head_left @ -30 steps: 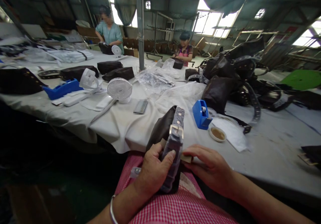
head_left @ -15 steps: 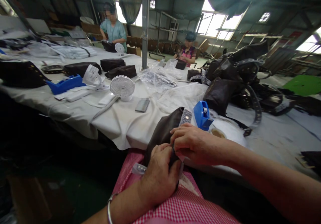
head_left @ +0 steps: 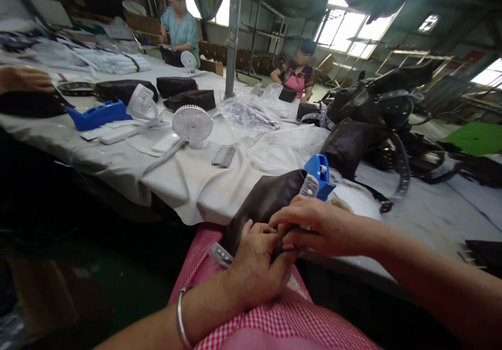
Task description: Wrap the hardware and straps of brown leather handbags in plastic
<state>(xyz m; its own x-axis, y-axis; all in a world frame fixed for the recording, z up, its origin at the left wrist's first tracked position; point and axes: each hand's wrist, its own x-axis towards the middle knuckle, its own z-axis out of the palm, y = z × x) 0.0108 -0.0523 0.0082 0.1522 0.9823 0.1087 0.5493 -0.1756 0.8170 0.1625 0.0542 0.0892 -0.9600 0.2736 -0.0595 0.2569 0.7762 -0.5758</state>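
A dark brown leather bag lies across my lap against the table edge. My left hand is closed on its near side, thumb and fingers gripping the leather. Just to the right, my right hand has its fingers bent and pressed to the same edge, close to the left fingertips. What lies right under the fingertips is hidden. Plastic-wrapped studded strap ends stick out at the bag's far corner and beside my left wrist.
A blue tape dispenser and a tape roll sit beyond my right hand. Leather bags are heaped at right. A white fan and another blue dispenser stand left. Two co-workers are across the table; another person's hand is at far left.
The bag and both my hands have shifted slightly right in view. My right fingers have curled further over the bag's edge. Another person's hand has come onto the dark bag at far left.
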